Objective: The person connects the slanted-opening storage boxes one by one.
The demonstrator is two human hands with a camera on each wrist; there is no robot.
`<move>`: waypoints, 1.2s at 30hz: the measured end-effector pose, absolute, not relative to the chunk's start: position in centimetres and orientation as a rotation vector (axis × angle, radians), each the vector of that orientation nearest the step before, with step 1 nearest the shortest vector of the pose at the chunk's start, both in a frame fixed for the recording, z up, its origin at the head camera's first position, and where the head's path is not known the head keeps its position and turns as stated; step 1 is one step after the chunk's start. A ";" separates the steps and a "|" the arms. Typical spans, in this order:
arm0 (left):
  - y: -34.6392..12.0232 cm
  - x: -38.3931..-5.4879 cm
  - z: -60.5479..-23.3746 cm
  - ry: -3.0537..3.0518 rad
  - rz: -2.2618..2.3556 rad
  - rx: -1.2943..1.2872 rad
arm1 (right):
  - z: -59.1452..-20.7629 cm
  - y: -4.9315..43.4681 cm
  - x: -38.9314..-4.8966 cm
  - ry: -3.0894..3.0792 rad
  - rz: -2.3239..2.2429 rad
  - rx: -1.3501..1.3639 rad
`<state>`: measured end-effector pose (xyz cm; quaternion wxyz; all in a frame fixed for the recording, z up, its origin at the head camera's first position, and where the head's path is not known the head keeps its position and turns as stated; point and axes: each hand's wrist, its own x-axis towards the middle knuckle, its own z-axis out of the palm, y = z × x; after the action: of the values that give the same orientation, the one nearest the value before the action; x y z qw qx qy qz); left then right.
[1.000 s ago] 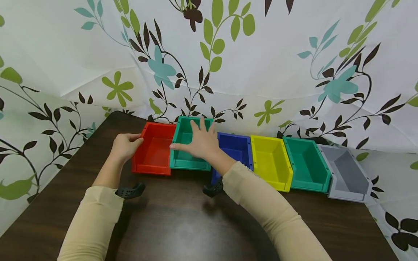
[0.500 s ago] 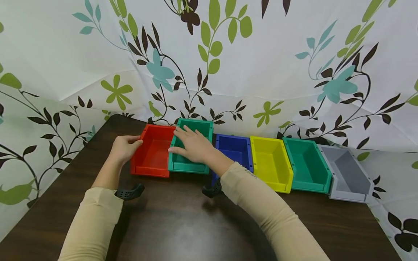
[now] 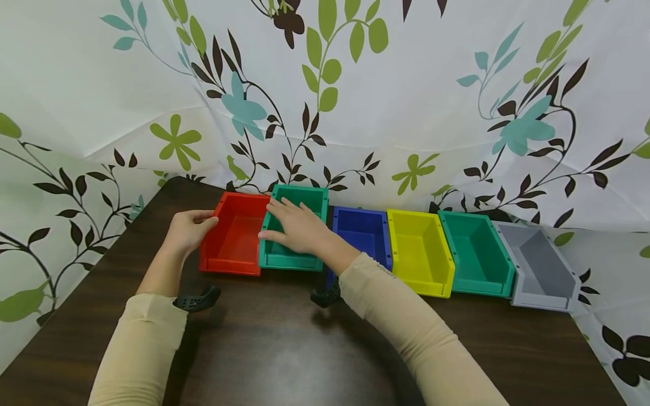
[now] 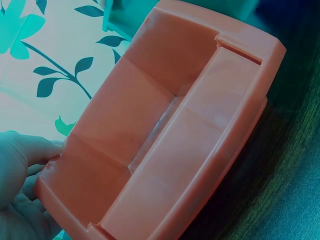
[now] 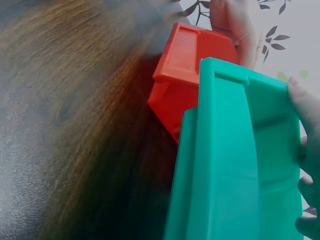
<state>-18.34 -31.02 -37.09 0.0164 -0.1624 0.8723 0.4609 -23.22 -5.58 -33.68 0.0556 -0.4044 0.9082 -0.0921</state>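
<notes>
My left hand [image 3: 189, 234] pinches the left side wall of the red bin [image 3: 228, 264] between thumb and fingers; the left wrist view shows that grip at the rim of the red bin [image 4: 150, 115]. Over the green bin [image 3: 291, 261] my right hand [image 3: 302, 228] lies with fingers extended and thumb spread, touching the left rim. In the right wrist view, the thumb of the right hand [image 5: 310, 112] meets the rim of that green bin [image 5: 230, 150]. The red bin stands directly to its left, its right side partly hidden by it.
To the right stand a blue bin [image 3: 363, 234], a yellow bin [image 3: 421, 254], a second green bin [image 3: 477, 256] and a grey bin [image 3: 540, 265]. All are on a dark wooden table [image 3: 284, 338]. A leaf-patterned cloth [image 3: 355, 113] hangs behind.
My right hand has moved from the green bin's back area onto its left rim, its fingers less spread. My left hand keeps its hold on the red bin.
</notes>
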 end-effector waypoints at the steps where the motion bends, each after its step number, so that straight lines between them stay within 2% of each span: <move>1: -31.0 -18.3 -37.1 2.710 1.437 -0.506 | -33.8 -5.6 -23.2 2.755 -0.276 -1.225; 36: -31.0 -18.4 -37.2 2.691 1.448 -0.533 | -37.7 -5.5 -23.4 2.761 -0.267 -1.176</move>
<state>-18.42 -30.95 -37.16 0.0197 -0.1718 0.8673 0.4668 -23.40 -5.54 -37.74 0.0646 -0.3895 0.9145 -0.0885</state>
